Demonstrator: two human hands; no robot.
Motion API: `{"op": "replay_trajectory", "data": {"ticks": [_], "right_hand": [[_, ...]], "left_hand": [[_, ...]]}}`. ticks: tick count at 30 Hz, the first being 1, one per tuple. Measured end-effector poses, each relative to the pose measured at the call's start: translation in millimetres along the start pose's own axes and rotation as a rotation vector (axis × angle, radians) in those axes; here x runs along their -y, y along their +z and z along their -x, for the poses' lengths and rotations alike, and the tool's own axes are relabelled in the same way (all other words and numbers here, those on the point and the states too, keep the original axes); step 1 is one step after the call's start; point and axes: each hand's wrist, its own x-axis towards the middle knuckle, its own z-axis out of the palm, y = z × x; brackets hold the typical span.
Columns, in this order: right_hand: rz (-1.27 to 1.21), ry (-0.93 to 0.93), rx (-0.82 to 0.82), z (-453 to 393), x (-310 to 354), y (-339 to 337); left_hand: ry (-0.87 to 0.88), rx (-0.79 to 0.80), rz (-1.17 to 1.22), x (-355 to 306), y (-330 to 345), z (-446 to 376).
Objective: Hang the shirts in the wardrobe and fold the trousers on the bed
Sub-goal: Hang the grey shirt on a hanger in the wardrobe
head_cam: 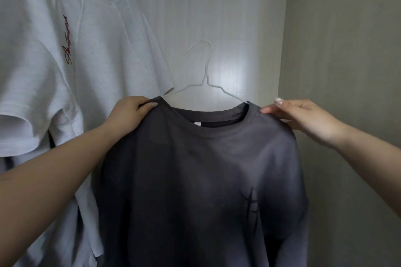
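With both hands gripping the shoulders, left hand (130,112) and right hand (303,117) hold grey shirt (206,169) on wire hanger (204,76), unhung; next, hook onto rail, out of view.

the white shirts (65,60) hang close together and fill the left side of the wardrobe, so no hand can pass there. the dark shirt (201,180) on its white hanger (205,76) takes the middle and hides the space below. open room is above the hanger hook, in front of the back panel (217,17). on the right, the side wall (347,50) closes the way.
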Motion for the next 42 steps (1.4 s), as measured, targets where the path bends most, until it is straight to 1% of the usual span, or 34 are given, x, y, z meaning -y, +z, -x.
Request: {"op": "replay_trajectory", "data": {"ticks": [1,3,7,8,9,12,14,16,18,20,22,23,25,28,31,34,37,42], "right_hand": [[0.026,-0.002,0.016,-1,2,-4],[0.162,-0.014,0.044,-4,6,-11],[0.344,-0.003,0.132,-11,19,-14],[0.312,-0.012,0.141,-14,23,-13],[0.215,-0.011,0.126,-16,26,-12],[-0.16,0.026,0.019,-24,40,-8],[-0.261,0.058,-0.038,-29,50,-6],[-0.318,0.092,-0.108,-37,64,-3],[-0.387,0.147,-0.172,-47,82,4],[-0.457,0.18,-0.196,-59,103,14],[-0.494,0.168,-0.191,-74,126,25],[-0.504,0.156,-0.183,-83,136,31],[-0.542,0.138,-0.148,-98,157,45],[-0.584,0.088,-0.109,-120,188,66],[-0.573,0.036,-0.079,-141,215,88],[-0.582,-0.016,-0.054,-163,239,107],[-0.597,-0.076,-0.044,-183,265,122],[-0.547,-0.203,-0.099,-221,301,148]], "left_hand": [[-0.011,-0.012,0.02,-2,-2,-3],[-0.004,-0.02,0.044,-10,-6,-10],[0.055,-0.018,0.059,-32,-13,-31],[0.061,-0.033,0.06,-37,-15,-39],[0.059,-0.054,0.056,-42,-18,-46],[0.025,-0.132,0.077,-54,-27,-66],[0.0,-0.177,0.074,-64,-33,-79],[-0.033,-0.178,0.067,-75,-38,-87],[-0.082,-0.091,0.205,-88,-39,-91],[-0.111,-0.001,0.458,-100,-37,-90],[-0.129,0.013,0.711,-114,-41,-89],[-0.149,0.008,0.794,-119,-46,-90],[-0.18,0.001,0.875,-126,-58,-91],[-0.182,-0.012,0.918,-133,-80,-95],[-0.155,-0.025,0.908,-138,-103,-98],[-0.111,-0.031,0.861,-137,-124,-104],[-0.091,-0.082,0.812,-131,-150,-111],[-0.054,-0.122,0.743,-120,-188,-121]]}}
